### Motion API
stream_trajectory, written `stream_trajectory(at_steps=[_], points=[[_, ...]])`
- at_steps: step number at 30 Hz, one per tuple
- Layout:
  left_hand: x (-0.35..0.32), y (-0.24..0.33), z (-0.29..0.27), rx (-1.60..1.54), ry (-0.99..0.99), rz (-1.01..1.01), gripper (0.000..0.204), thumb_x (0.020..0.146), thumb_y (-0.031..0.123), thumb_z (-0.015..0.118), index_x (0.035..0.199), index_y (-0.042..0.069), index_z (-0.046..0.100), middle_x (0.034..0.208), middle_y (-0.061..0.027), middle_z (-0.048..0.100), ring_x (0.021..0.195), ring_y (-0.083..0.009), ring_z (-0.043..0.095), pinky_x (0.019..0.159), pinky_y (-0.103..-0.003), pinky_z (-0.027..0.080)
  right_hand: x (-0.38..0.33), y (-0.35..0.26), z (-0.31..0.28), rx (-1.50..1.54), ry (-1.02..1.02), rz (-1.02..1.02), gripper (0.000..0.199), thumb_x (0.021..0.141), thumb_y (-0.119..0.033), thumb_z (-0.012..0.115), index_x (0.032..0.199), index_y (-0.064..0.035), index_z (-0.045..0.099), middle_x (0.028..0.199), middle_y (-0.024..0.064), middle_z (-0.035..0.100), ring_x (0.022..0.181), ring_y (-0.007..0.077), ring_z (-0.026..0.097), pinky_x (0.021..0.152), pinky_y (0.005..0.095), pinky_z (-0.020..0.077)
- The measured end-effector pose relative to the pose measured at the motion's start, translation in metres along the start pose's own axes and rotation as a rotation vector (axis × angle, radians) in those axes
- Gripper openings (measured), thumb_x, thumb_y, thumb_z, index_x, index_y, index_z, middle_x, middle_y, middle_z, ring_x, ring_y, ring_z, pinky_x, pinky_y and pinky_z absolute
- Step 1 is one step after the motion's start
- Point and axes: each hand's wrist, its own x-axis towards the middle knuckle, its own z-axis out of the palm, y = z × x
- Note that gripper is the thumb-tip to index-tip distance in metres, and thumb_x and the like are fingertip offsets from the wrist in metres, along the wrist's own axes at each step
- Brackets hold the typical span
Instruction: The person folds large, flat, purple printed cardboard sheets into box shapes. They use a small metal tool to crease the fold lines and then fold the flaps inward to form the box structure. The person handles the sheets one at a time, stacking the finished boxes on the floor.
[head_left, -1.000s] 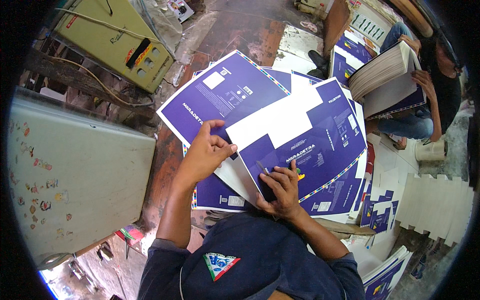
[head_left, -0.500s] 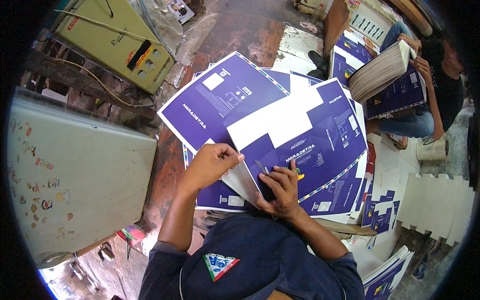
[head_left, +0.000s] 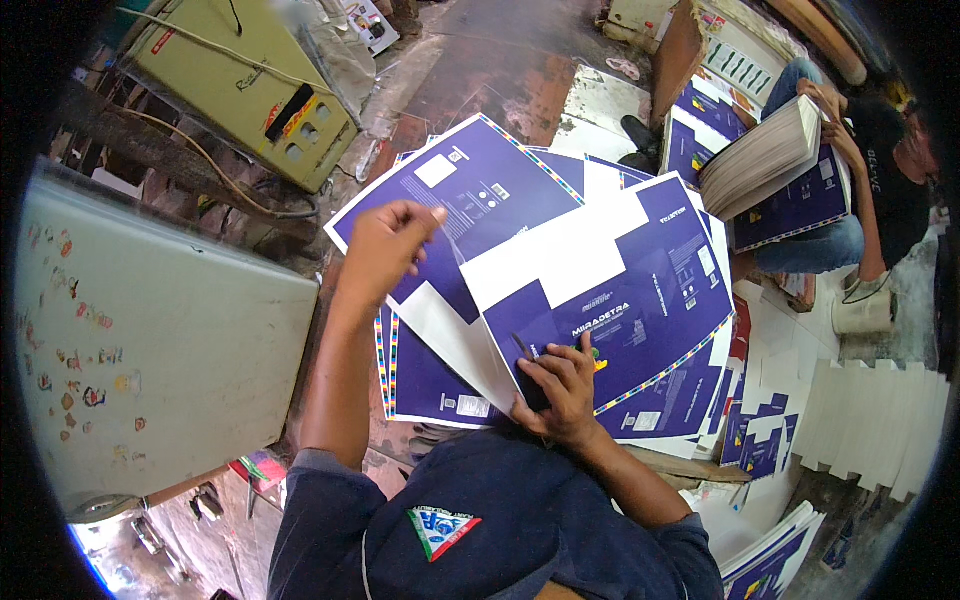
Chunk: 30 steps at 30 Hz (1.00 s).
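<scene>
A purple-and-white printed cardboard sheet (head_left: 655,265) lies tilted on a pile of similar sheets in front of me. My right hand (head_left: 560,390) grips its near left corner, fingers bent over the printed face and thumb at the edge. A slim, dark, pointed blade-like piece (head_left: 521,346) shows by those fingers; its other end is hidden. My left hand (head_left: 392,250) is raised beyond the sheet's left edge, thumb and fingers pinched together. Something thin and pale runs from its fingertips toward the sheet's far left corner, too faint to name. Another purple sheet (head_left: 475,165) lies under that hand.
At the right a person (head_left: 880,180) sits holding a thick stack of sheets (head_left: 765,155). Pale cabinets, one grey-green (head_left: 160,330) and one olive (head_left: 245,90), stand at the left. White notched cut-outs (head_left: 880,420) and small purple pieces (head_left: 760,435) lie at the right.
My left hand has moved up and away from the sheet's left edge, still pinched. My right hand stays at the near corner. The view has shifted slightly.
</scene>
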Motion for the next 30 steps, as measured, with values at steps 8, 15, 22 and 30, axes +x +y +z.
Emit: stream_trajectory(at_steps=[8, 15, 22, 30], points=[[0.014, -0.001, -0.026, -0.223, 0.236, 0.14, 0.079, 0.093, 0.042, 0.066, 0.148, 0.0, 0.028, 0.102, -0.0132, 0.065, 0.071, -0.0126, 0.059, 0.055, -0.022, 0.048, 0.008, -0.001, -0.005, 0.053, 0.02, 0.028, 0.046, 0.07, -0.03, 0.082, 0.111, -0.0121, 0.071, 0.099, 0.0066, 0.063, 0.109, 0.0283, 0.057, 0.116, 0.0626, 0.0211], [-0.039, -0.047, 0.054, 0.139, -0.412, -0.093, 0.05, 0.093, 0.023, 0.066, 0.134, -0.002, 0.049, 0.107, -0.0113, 0.061, 0.079, -0.0175, 0.062, 0.059, -0.03, 0.054, -0.001, 0.005, -0.016, 0.301, 0.149, 0.018, 0.053, 0.074, -0.026, 0.078, 0.121, -0.0062, 0.063, 0.112, 0.0145, 0.059, 0.116, 0.0343, 0.053, 0.111, 0.0637, 0.0257], [-0.05, -0.02, 0.056, 0.286, -0.357, 0.206, 0.048, 0.093, 0.028, 0.069, 0.116, -0.014, 0.062, 0.097, -0.0175, 0.068, 0.079, -0.0221, 0.062, 0.069, -0.034, 0.053, -0.016, 0.031, -0.098, 0.074, 0.581, 0.439, 0.053, 0.081, -0.025, 0.074, 0.127, -0.003, 0.058, 0.118, 0.0169, 0.055, 0.115, 0.0329, 0.051, 0.108, 0.0487, 0.033], [-0.024, -0.033, 0.033, -0.003, -0.21, 0.498, 0.03, 0.091, 0.024, 0.073, 0.092, -0.004, 0.065, 0.062, -0.0011, 0.05, 0.054, -0.0093, 0.039, 0.047, -0.027, 0.034, -0.057, 0.069, -0.157, 0.241, 0.971, 0.961, 0.07, 0.086, -0.049, 0.069, 0.131, 0.0023, 0.051, 0.126, 0.0216, 0.051, 0.124, 0.0315, 0.047, 0.107, 0.0423, 0.0375]])
